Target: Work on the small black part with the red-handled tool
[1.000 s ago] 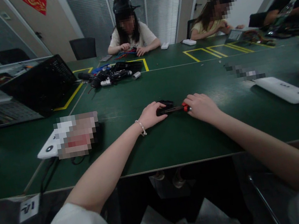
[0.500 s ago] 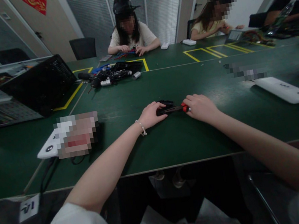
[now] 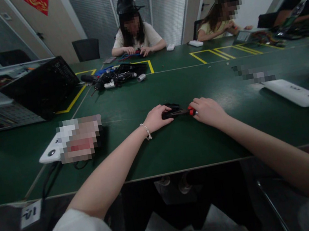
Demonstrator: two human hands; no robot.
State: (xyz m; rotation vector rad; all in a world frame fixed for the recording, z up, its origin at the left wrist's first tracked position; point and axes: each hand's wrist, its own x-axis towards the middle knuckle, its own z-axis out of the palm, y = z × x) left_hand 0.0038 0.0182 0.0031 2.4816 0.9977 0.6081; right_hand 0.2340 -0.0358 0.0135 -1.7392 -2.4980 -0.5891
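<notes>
My left hand (image 3: 156,118), with a beaded bracelet at its wrist, is closed on a small black part (image 3: 172,106) lying at the table's middle; its exact kind does not show. Red-handled pliers (image 3: 180,112) point left from my right hand (image 3: 208,111), which is wrapped round their handles. Their narrow metal jaws reach to the black part near my left thumb. Whether the tips bite on it I cannot tell.
On the green table (image 3: 149,152), a white power bank (image 3: 50,151) lies left and another (image 3: 295,92) right. An opened computer case (image 3: 39,92) stands at far left. A black drill (image 3: 98,84) lies among tools and cables. A co-worker (image 3: 136,35) sits opposite.
Both my hands, the pliers and the black part keep almost the same place. Across the table, the co-worker's hands have shifted slightly.
</notes>
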